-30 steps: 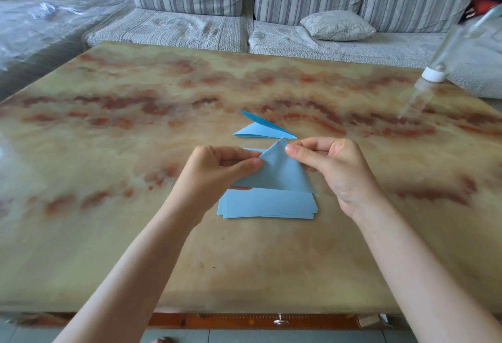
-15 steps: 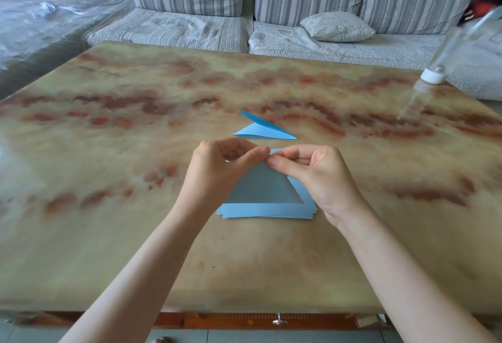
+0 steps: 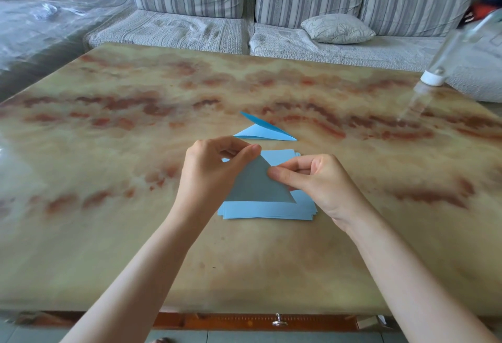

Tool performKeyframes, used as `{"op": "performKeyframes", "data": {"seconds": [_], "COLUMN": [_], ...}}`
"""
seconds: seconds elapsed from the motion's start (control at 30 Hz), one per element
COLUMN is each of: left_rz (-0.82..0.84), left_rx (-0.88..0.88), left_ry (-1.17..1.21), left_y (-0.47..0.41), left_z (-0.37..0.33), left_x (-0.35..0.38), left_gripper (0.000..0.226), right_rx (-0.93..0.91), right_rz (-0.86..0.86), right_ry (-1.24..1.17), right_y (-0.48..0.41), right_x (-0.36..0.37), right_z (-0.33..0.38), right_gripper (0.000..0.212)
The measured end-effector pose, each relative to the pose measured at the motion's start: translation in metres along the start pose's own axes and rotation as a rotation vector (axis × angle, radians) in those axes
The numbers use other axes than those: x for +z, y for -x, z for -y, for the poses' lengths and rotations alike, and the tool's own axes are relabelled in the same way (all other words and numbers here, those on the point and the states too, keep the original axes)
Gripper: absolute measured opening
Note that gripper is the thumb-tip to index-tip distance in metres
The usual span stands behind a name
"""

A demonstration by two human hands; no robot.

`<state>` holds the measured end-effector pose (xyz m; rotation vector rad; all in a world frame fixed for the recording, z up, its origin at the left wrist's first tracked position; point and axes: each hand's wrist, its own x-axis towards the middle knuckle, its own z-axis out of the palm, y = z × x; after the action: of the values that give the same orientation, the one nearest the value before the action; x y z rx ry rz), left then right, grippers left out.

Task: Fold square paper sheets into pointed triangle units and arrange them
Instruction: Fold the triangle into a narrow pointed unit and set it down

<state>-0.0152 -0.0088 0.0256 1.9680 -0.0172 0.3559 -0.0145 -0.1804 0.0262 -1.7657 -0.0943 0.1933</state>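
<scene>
My worry: if the edges slip out of line while the crease is pressed, the folded blue paper triangle [image 3: 256,184] ends up lopsided, or a sliding wrist scatters the stack of blue square sheets [image 3: 271,211] beneath. I see the triangle held just above that stack, between both hands: the left hand [image 3: 209,171] pinches its apex, the right hand [image 3: 319,182] pinches its right edge. One finished blue pointed unit [image 3: 264,132] lies beyond them on the marbled tabletop [image 3: 108,152]
</scene>
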Motion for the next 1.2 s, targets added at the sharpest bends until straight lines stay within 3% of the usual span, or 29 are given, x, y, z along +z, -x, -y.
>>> {"op": "performKeyframes", "data": {"seconds": [0.33, 0.93, 1.1, 1.2], "left_rz": [-0.017, -0.009, -0.003, -0.018], "left_rx": [-0.042, -0.080, -0.083, -0.104], "left_ry": [0.002, 0.015, 0.016, 0.023], "left_y": [-0.002, -0.004, -0.004, -0.008], "left_z": [0.003, 0.003, 0.004, 0.006], "left_x": [-0.002, -0.004, -0.005, -0.009], "left_gripper": [0.011, 0.012, 0.013, 0.014], "right_rx": [-0.045, -0.100, -0.122, -0.094], "right_rz": [-0.019, -0.042, -0.025, 0.013], "right_ry": [0.164, 0.362, 0.362, 0.298], "right_y": [0.002, 0.012, 0.010, 0.007], "right_x": [-0.004, -0.002, -0.002, -0.007], "right_z": [-0.003, 0.000, -0.004, -0.006], "right_gripper": [0.019, 0.059, 0.059, 0.043]}}
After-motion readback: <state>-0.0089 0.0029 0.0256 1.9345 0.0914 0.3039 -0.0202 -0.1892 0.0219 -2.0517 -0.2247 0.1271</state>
